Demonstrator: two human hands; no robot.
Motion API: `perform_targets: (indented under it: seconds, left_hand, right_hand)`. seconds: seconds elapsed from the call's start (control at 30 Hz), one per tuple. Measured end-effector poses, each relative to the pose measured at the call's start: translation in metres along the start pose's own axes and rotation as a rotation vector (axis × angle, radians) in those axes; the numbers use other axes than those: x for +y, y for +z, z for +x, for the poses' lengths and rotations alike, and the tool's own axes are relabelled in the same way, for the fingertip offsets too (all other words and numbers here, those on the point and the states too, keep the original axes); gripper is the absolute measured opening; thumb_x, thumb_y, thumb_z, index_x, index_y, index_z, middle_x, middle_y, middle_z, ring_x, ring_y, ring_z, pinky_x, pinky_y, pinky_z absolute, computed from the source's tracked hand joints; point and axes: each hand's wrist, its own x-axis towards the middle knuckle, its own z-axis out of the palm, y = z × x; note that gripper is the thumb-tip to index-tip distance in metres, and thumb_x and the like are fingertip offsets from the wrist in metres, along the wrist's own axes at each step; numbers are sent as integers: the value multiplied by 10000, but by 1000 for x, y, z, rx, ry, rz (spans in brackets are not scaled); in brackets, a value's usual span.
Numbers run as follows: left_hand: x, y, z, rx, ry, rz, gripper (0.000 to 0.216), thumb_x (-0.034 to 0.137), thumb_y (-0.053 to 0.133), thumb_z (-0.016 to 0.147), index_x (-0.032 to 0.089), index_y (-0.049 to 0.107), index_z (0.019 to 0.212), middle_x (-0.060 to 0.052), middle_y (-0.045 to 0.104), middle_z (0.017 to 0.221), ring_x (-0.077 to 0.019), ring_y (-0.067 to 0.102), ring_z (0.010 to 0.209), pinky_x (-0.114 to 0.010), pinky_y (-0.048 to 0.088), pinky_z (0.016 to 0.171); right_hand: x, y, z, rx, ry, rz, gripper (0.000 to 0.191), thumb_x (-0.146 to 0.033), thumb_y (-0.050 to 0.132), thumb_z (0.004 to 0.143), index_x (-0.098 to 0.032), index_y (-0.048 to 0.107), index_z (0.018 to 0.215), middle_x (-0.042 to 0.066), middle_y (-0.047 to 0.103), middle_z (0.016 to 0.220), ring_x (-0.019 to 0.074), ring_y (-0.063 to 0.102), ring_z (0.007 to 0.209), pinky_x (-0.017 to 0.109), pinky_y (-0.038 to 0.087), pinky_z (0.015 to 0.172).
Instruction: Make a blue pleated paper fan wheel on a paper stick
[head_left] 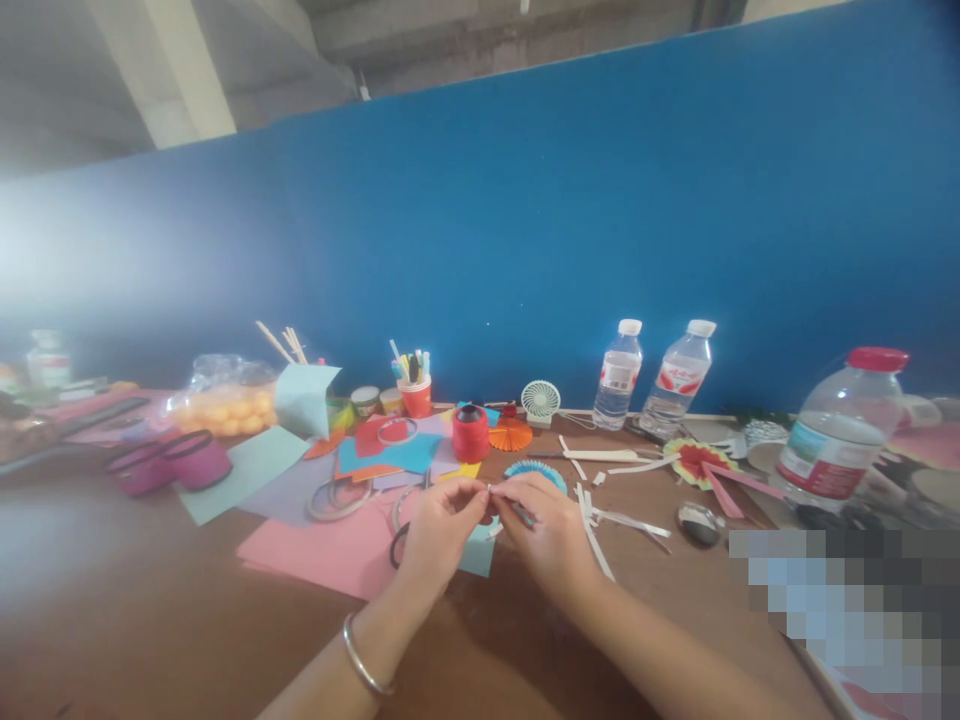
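My left hand [440, 528] and my right hand [546, 528] meet over the brown table [150, 600], fingertips pinched together on a small white strip [489, 489]. A silver bangle [364, 660] circles my left wrist. Under the hands lie a pale blue paper piece [480, 552] and black-handled scissors [397, 545]. A blue pleated paper fan [534, 470] sits just behind my right hand. A red thread spool [470, 434] stands further back.
Pink paper [322, 555], coloured sheets [382, 452], tape rings [336, 498], white paper strips [600, 530], an orange fan [510, 434], a red pen cup [416, 396], a small white fan [540, 400], water bottles [619, 375] [840, 440] and a blue partition [600, 200] behind.
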Motion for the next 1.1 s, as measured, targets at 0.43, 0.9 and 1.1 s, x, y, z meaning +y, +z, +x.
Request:
perform_targets:
  seconds: [0.43, 0.9, 1.1]
  left_hand:
    - [0, 0, -2, 26, 57, 83, 115, 244, 587, 720, 151, 626, 664, -1, 609, 616, -128, 550, 605, -228, 450, 596]
    - [8, 2, -5, 96, 137, 366, 94, 206, 544, 678, 156, 612, 638, -17, 614, 633, -157, 560, 613, -239, 430, 572]
    - [13, 2, -10, 112, 216, 419, 77, 199, 549, 670, 182, 602, 618, -5, 608, 624, -159, 556, 615, -236, 426, 575]
  right_hand:
    - [1, -2, 2, 13, -169, -67, 127, -125, 516, 816, -172, 633, 800, 60, 620, 730, 168, 544, 716, 279, 454, 646]
    - [-9, -2, 2, -49, 170, -60, 133, -97, 531, 711, -184, 631, 695, 7, 636, 668, 133, 556, 591, 230, 433, 539]
    - [-9, -3, 3, -70, 139, -101, 131, -126, 524, 728, -192, 625, 677, 9, 636, 666, 140, 557, 595, 241, 428, 557]
